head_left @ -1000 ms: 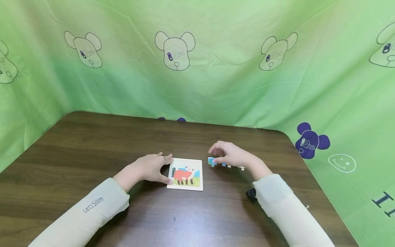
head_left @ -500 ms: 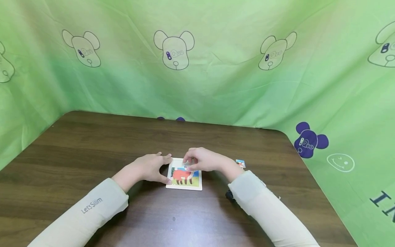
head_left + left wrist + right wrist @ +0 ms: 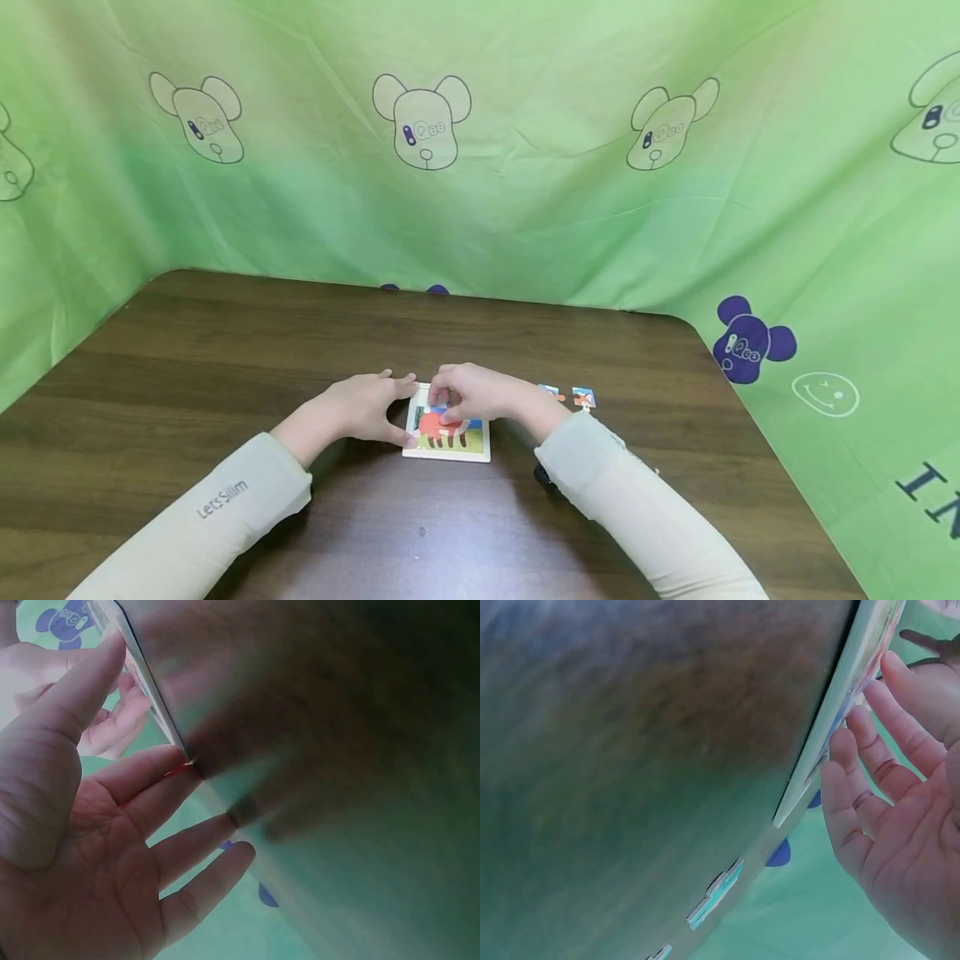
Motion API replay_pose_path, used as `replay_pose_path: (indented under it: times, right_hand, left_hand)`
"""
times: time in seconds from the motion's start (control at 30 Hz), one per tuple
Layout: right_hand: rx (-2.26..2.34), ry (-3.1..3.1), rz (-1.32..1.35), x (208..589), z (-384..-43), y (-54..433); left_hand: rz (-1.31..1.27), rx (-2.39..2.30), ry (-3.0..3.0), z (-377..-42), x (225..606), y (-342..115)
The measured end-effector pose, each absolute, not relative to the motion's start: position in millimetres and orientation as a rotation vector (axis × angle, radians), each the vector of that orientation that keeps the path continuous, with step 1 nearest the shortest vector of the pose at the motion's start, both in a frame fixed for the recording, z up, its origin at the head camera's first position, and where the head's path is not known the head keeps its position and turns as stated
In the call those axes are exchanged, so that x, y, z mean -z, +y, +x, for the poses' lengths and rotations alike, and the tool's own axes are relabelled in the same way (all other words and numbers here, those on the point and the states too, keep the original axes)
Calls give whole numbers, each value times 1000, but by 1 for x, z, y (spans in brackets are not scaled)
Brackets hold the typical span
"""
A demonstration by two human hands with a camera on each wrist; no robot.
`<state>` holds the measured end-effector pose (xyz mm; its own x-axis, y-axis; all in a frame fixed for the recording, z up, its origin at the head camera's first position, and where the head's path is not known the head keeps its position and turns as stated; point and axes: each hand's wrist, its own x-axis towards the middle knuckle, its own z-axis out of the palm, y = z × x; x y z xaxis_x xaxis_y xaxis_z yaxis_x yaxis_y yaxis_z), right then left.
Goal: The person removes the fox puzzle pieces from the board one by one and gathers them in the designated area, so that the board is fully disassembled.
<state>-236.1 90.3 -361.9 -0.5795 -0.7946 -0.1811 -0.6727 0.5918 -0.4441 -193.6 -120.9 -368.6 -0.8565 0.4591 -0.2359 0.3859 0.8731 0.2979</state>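
Note:
A square jigsaw puzzle in a pale frame (image 3: 447, 455) lies on the table, its picture showing a red-bodied animal on green ground under blue. My left hand (image 3: 365, 407) rests at the frame's left side, thumb on the lower-left corner and forefinger by the upper-left one. In the left wrist view its fingers (image 3: 199, 851) are spread fairly straight along the frame's edge. My right hand (image 3: 480, 392) is over the upper part of the puzzle, thumb and fingers pinching a small puzzle piece (image 3: 438, 409) mostly hidden by them. The right wrist view shows its fingertips right at the picture's surface.
Two loose puzzle pieces lie to the right of the frame: one (image 3: 551, 390) partly behind the right forearm, another (image 3: 584, 397) farther right. The brown wooden table (image 3: 300, 333) meets a green patterned cloth (image 3: 525, 208) at the back and sides.
My right hand took the blue puzzle piece from the right and carried it left over the frame, then slightly farther left. My left hand has stayed at the frame's left edge.

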Motion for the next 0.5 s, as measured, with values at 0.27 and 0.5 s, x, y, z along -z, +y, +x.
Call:
replay_pose_path:
  times: [0.27, 0.5]
  right_hand:
    - [462, 2448, -1156, 363, -233, 85]
    - [474, 2458, -1128, 364, -234, 86]
  left_hand:
    - [638, -339, 2745, -192, 367, -120]
    - [644, -342, 2747, -193, 369, -118]
